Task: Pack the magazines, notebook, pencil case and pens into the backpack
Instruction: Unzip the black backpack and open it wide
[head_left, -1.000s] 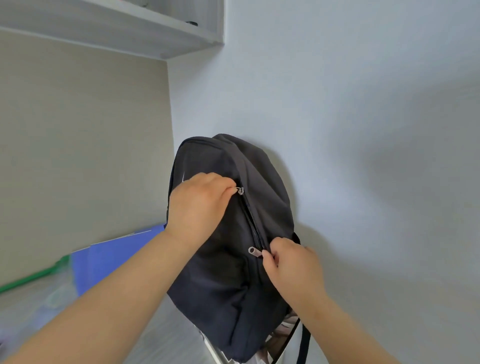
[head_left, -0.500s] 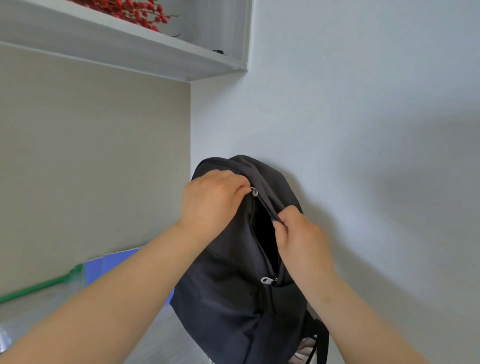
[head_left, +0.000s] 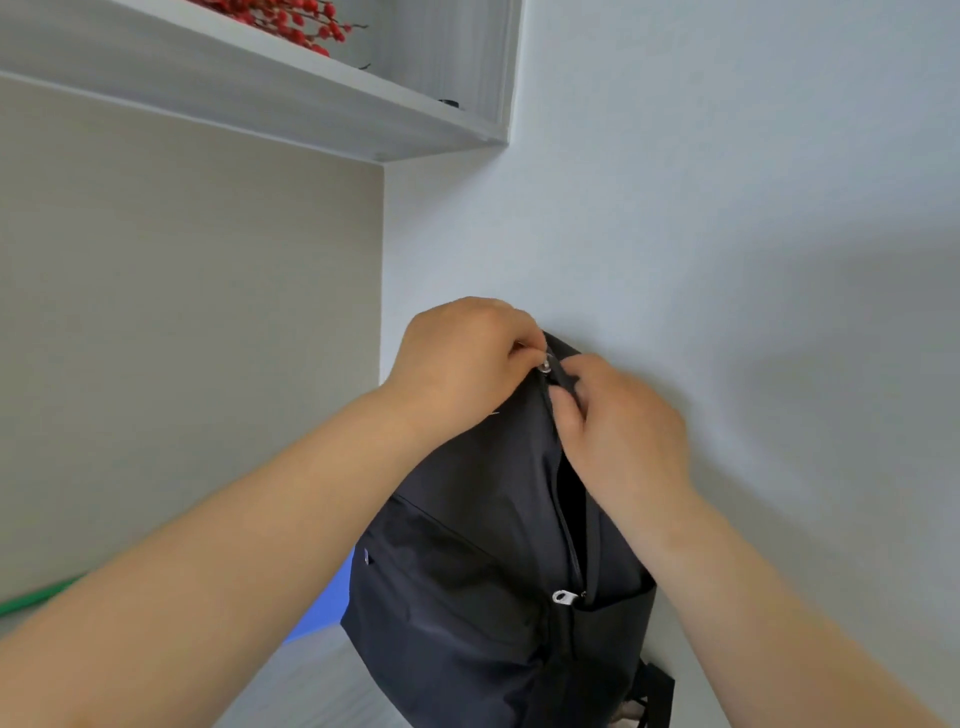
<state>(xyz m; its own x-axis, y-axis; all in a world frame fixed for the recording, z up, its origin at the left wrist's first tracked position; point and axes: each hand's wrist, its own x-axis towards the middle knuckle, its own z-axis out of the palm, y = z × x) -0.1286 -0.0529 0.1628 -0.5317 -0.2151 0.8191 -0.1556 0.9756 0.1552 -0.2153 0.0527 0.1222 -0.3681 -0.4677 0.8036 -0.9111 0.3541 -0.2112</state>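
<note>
With the right hand (head_left: 618, 421) moved up to grip fabric beside the left hand (head_left: 462, 364) pinching the metal zipper pull (head_left: 545, 367), the black fabric backpack (head_left: 483, 571) now gapes below, nearly ready for loading.

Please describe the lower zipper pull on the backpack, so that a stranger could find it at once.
Find the black backpack leaning against the pale wall. Follow its open zipper down from the two hands at the top. The lower zipper pull is the silver tab hanging free; the upper one is pinched by the left hand.

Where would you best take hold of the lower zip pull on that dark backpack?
Pinch the flat silver tab of the lower zip pull from the front. It sticks out leftward from the backpack, clear of both the left hand and right hand up top.
</note>
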